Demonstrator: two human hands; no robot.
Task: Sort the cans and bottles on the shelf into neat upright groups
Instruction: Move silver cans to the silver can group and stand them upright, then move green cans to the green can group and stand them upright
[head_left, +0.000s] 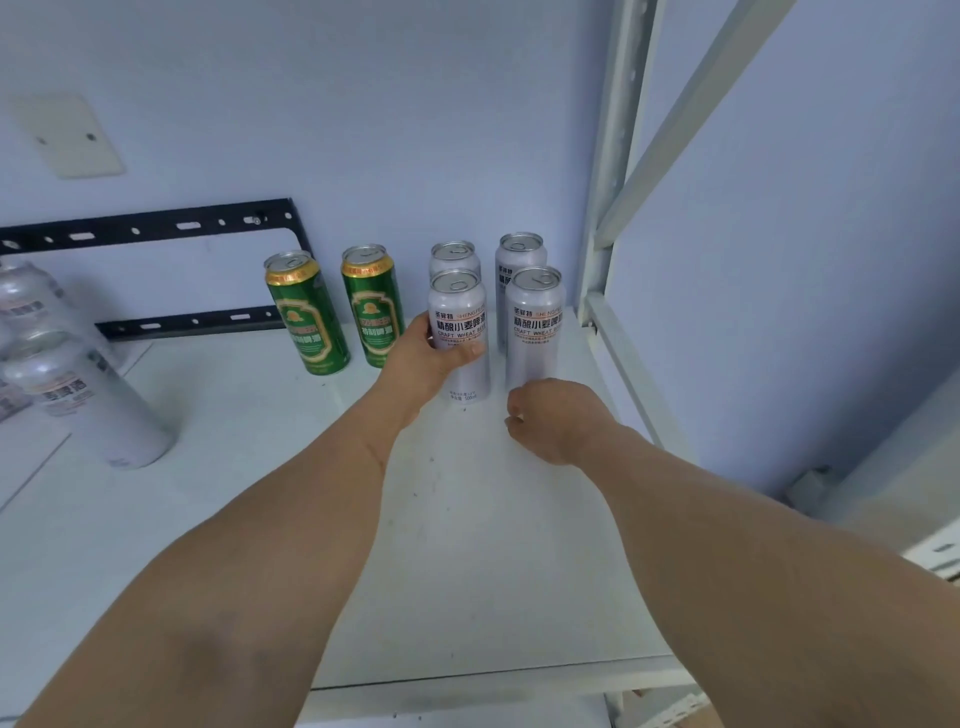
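Observation:
Several silver wheat-beer cans stand upright in a block at the back right of the white shelf (291, 519). My left hand (431, 358) grips the front left silver can (460, 317), thumb across its front. The front right silver can (535, 322) stands beside it, with two more silver cans (521, 254) behind. My right hand (550, 421) hovers just in front of the front right can, fingers curled, holding nothing. Two green cans (306, 317) (373, 306) stand upright to the left of the block.
More silver cans (88, 400) stand blurred at the far left edge. A black metal bracket (156, 228) runs along the back wall. The white shelf upright and brace (613, 208) close off the right side.

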